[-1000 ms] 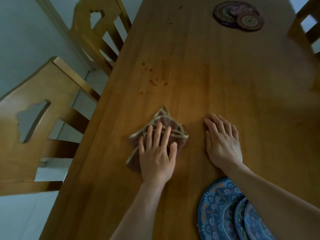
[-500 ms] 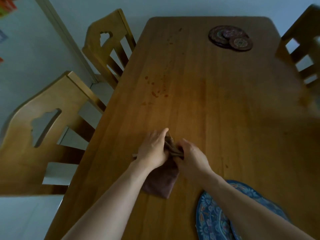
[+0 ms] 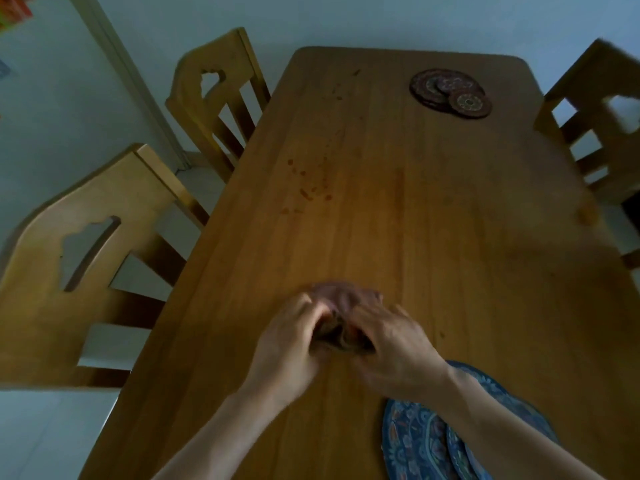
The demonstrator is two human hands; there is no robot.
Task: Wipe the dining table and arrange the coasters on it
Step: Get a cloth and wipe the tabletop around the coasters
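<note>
Wiping is looking barely begun: dining table [image 3: 450, 237] is showing reddish stains [image 3: 308, 192] beyond both hands. Left hand [image 3: 287, 344] and right hand [image 3: 391, 344] are bunching the brown cloth [image 3: 341, 299]; coasters [image 3: 450, 92] are sitting overlapped far ahead, blue ones [image 3: 415, 441] under the right forearm.

Open tabletop [image 3: 450, 237] beyond stains [image 3: 308, 188]

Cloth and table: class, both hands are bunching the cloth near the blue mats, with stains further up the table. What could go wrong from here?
1. The right hand and left hand bunch the cloth into a wad, which may smear the stains rather than lift them.
2. The right forearm lies over the blue mats, so a wiping stroke could drag them.
3. A long stroke might knock the coasters near the far edge.
</note>
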